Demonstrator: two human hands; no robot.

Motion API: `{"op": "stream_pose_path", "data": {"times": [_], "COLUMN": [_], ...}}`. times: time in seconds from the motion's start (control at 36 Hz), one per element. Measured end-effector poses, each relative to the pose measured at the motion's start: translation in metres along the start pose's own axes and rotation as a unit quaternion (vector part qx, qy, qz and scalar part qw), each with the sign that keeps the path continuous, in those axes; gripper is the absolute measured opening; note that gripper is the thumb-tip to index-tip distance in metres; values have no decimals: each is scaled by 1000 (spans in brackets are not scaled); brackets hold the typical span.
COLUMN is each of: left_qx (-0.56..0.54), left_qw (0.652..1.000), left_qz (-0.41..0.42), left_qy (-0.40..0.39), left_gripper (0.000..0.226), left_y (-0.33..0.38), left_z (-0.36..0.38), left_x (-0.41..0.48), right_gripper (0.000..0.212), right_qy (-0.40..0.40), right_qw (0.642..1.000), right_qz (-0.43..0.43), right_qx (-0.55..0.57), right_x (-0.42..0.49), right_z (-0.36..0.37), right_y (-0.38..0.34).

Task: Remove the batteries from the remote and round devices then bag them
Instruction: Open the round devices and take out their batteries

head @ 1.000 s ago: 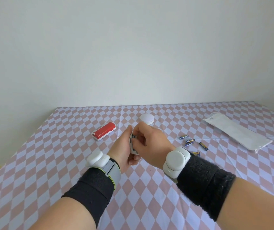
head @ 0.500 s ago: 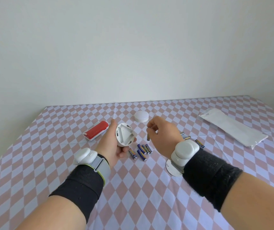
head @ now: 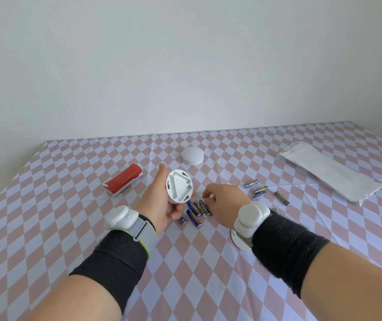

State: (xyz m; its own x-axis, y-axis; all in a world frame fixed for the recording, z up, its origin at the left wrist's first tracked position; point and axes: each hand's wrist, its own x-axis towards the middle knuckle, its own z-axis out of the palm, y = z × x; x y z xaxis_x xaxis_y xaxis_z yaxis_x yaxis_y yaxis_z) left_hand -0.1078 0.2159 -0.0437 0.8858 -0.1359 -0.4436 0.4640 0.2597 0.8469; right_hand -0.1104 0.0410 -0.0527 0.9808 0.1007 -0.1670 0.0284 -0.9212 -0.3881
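White plastic is filling my left hand (head: 158,203): I am gripping a white round plastic device (head: 179,189), thumb along its far rim and fingers curled under its near rim, with its open back facing the camera. The triangular battery bays are showing bare contacts and, as far as I can judge, no cells.

My right hand (head: 222,202) is hovering just right of that device, its fingertips (head: 205,196) bunched together directly over a cluster of blue-and-gold cylindrical batteries (head: 195,210) lying on the pink-and-white checked table (head: 185,274). I cannot tell whether the fingertips are pinching a cell or only touching one. The cluster is sitting between the two hands, with the cells' long axes running roughly away from me, tilted slightly to the left.

A second scatter of loose batteries (head: 259,190) is lying to the right, between the right hand and a long white plastic bag (head: 331,174) near the right edge. The right hand is therefore the nearer one for bagging.

A closed white round device (head: 192,155) is waiting just beyond the hands, and a red-and-white remote (head: 123,179) is lying to the left. A thin white round cover (head: 238,240) is showing partly under my right wrist.

I am judging the held device emptied and the closed one not yet opened.
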Motion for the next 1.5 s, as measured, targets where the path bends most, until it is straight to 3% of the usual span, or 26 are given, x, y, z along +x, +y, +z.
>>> {"op": "stream_pose_path", "data": {"times": [0.14, 0.31, 0.44, 0.58, 0.92, 1.0, 1.11, 1.19, 1.33, 1.5], "left_qx": [9, 17, 21, 20, 11, 13, -5, 5, 13, 29], "left_qw": [1000, 999, 999, 998, 999, 999, 999, 999, 998, 998], "left_qz": [-3, 3, 6, 1, 10, 13, 25, 35, 68, 57], "left_qy": [-16, -37, -50, -55, -41, -30, -21, -6, 6, 11], "left_gripper": [70, 68, 69, 71, 75, 76, 70, 74, 72, 69], "left_y": [-1, -1, -5, -7, 0, 0, 1, 1, 2, 3], "left_z": [11, 27, 33, 33, 21, 20, 20, 22, 25, 25], "left_x": [10, 9, 7, 4, -14, -20, -26, -31, -46, -59], "right_gripper": [23, 30, 40, 27, 19, 13, 19, 14, 16, 10], "right_qy": [61, 128, 89, 83, 118, 193, 240, 265, 253, 221], "right_qw": [998, 976, 968, 974, 963, 961, 970, 946, 931, 936], "right_qz": [32, 114, 166, 159, 91, 63, -15, -114, -161, -152], "right_qx": [-14, -133, -166, -141, -224, -187, 35, 146, 207, 227], "right_x": [-1, -11, -16, -17, -31, -36, -48, -57, -71, -79], "right_z": [-8, -26, -28, -26, -31, -30, -33, -39, -47, -50], "right_y": [17, 56, 68, 72, 61, 54, 27, 0, -35, -51]}}
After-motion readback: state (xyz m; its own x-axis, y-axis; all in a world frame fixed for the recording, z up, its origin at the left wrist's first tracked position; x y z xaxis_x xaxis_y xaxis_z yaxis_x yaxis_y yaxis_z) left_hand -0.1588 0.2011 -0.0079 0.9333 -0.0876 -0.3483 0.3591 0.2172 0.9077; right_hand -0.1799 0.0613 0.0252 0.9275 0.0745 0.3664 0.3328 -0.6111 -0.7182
